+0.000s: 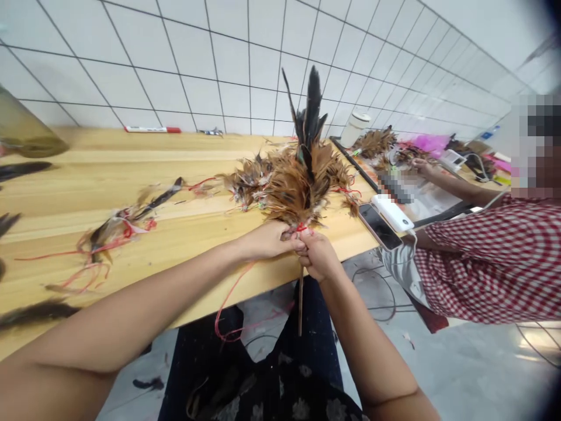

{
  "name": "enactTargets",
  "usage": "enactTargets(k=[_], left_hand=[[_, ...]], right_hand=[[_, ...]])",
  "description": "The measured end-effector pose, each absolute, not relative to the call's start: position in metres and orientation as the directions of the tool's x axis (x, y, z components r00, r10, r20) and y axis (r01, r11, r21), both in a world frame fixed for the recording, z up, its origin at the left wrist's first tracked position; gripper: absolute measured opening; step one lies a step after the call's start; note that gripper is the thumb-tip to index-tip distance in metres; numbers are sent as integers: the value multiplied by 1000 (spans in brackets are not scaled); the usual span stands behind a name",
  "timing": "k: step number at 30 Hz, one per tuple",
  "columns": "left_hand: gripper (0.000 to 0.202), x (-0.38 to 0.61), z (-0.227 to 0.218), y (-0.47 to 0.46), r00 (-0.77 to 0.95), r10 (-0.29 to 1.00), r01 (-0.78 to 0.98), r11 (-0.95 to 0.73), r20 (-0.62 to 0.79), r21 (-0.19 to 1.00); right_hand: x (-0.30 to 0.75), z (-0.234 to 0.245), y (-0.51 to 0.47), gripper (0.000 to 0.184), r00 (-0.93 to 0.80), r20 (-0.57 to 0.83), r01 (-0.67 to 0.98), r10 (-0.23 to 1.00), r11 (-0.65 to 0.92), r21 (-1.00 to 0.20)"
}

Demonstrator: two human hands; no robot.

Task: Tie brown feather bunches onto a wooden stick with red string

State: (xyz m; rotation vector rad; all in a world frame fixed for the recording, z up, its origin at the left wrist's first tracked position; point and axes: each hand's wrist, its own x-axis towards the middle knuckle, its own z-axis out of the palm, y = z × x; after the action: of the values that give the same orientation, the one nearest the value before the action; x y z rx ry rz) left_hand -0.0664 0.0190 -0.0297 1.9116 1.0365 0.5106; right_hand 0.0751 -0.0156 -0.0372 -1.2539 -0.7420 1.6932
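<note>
Upright in front of me is a feather duster point(287, 190), with brown fluffy feathers below and long black feathers on top. Its thin wooden stick point(300, 304) reaches down past the table edge. Red string point(302, 227) is wound at the base of the feathers. My left hand point(272, 238) is closed, its fingertips pinching just under this binding. My right hand point(321, 255) is wrapped around the stick, thumb against the left fingers. What lies between the fingertips is hidden. A loose red string point(221, 310) hangs from near my left hand over the table edge.
Feather scraps with red string point(118, 225) lie left on the wooden table point(197, 152). A red-capped marker point(152, 130) lies by the tiled wall. On the right are a phone point(380, 226), a white power bank point(392, 213) and a seated co-worker in a checked shirt point(495, 263).
</note>
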Motion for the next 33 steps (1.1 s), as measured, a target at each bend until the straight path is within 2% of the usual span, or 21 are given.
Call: enactTargets(k=[2, 5, 10, 13, 15, 21, 25, 27, 30, 33], left_hand=[[38, -68, -32, 20, 488, 873, 480, -258, -10, 838], [40, -68, -37, 19, 398, 917, 414, -173, -6, 894], [36, -63, -48, 18, 323, 947, 130, -40, -4, 991], [37, -60, -49, 15, 303, 953, -79, 44, -18, 996], [38, -60, -48, 13, 303, 953, -157, 79, -29, 984], [27, -62, -46, 12, 440, 897, -188, 139, -43, 972], [28, -67, -44, 17, 341, 939, -227, 120, -37, 967], [29, -70, -43, 21, 316, 948, -258, 119, -33, 959], [29, -72, -44, 23, 319, 948, -290, 115, -17, 950], [27, -71, -45, 23, 367, 930, -306, 131, -10, 943]], right_hand=[[74, -39, -15, 21, -111, -426, -297, 898, -439, -848], [73, -38, -14, 21, -102, -414, -298, 905, -424, -855], [72, -35, -14, 25, -128, -409, -292, 903, -429, -855], [71, -36, -14, 28, -165, -391, -303, 906, -424, -853], [72, -37, -13, 28, -199, -385, -309, 901, -430, -848], [83, -38, -13, 33, -308, -399, -252, 864, -478, -841], [96, -30, -16, 40, -520, -367, -94, 771, -479, -873], [101, -27, -16, 39, -548, -340, -34, 764, -427, -904], [103, -27, -11, 35, -514, -272, -78, 814, -360, -930], [99, -31, -2, 35, -512, -236, -186, 826, -375, -908]])
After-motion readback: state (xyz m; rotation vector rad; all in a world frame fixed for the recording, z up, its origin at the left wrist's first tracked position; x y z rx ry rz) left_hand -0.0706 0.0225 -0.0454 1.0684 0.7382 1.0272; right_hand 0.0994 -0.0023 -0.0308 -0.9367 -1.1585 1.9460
